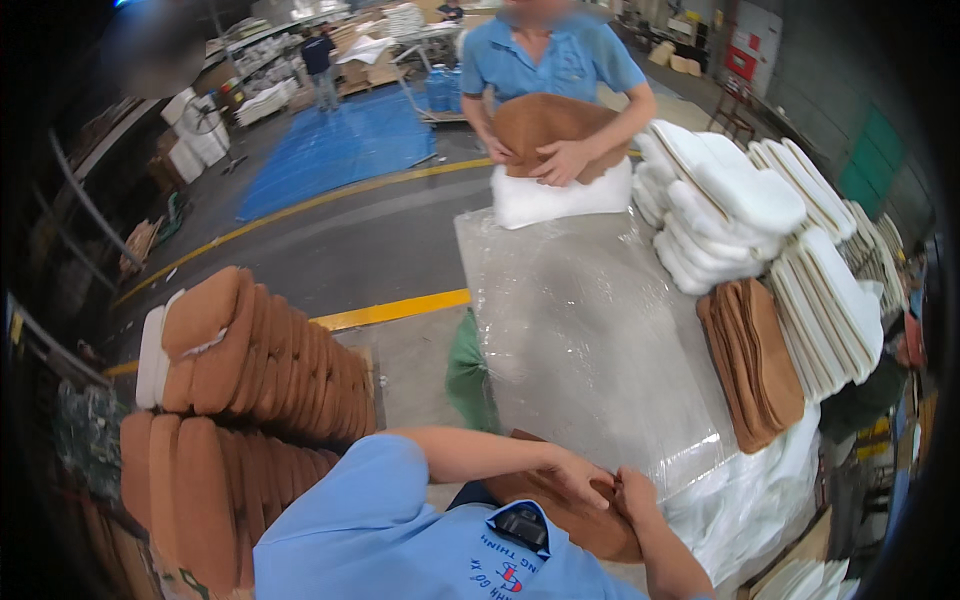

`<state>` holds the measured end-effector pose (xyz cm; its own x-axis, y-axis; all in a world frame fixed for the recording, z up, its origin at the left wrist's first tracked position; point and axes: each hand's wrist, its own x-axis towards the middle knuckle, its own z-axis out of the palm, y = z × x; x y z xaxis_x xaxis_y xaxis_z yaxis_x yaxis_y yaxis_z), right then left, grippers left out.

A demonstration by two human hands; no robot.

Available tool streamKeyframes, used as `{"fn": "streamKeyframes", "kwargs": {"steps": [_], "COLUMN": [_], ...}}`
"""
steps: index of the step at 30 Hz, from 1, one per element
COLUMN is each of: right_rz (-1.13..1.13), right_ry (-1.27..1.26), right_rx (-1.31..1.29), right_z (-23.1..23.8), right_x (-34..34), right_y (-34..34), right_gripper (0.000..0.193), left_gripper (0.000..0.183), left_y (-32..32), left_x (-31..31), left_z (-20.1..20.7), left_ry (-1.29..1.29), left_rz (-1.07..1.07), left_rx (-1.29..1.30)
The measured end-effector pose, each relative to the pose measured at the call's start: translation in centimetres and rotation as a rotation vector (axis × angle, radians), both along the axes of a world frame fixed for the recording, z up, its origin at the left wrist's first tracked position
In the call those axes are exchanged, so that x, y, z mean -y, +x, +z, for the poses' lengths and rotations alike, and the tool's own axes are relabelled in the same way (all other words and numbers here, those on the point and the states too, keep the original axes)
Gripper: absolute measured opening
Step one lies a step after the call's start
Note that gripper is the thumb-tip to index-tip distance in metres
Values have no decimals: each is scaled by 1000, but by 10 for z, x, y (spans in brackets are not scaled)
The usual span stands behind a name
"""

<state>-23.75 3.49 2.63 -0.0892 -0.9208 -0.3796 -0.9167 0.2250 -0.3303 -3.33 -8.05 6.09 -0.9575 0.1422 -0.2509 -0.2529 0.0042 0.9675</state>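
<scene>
At the near edge of the table, a brown, rounded cushion cover (588,522) lies against my body. My left hand (580,479) bends over its upper side, fingers curled onto the cover's edge. Close beside it my right hand (636,494) is closed, its thumb and fingers pinching the edge at the same spot. The two hands almost touch. Part of the cover is hidden under my left forearm and hands. Just beyond lies the plastic-wrapped tabletop (590,330).
Across the table a co-worker (555,60) handles a brown cushion cover (550,125) over a white pad (560,203). White pads (730,190) and folded brown covers (750,360) are piled at the right. Rows of brown cushions (240,360) stand at my left.
</scene>
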Motion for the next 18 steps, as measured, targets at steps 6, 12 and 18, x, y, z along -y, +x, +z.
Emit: {"fn": "streamKeyframes", "kwargs": {"steps": [6, 12, 18], "right_rz": [-267, -621, -565], "right_ry": [-191, 376, 94], "right_rx": [193, 622, 295], "right_z": [-20, -33, -53], "right_x": [-28, -10, 3], "right_y": [-18, -35, -21], "right_gripper": [16, 18, 32], "left_gripper": [61, 45, 46], "left_y": [-38, -25, -15], "left_x": [28, 37, 47], "left_z": [-22, -58, -66], "left_ry": [-885, -729, -731], "left_rz": [-60, 168, 142], "left_rx": [509, 364, 486]}}
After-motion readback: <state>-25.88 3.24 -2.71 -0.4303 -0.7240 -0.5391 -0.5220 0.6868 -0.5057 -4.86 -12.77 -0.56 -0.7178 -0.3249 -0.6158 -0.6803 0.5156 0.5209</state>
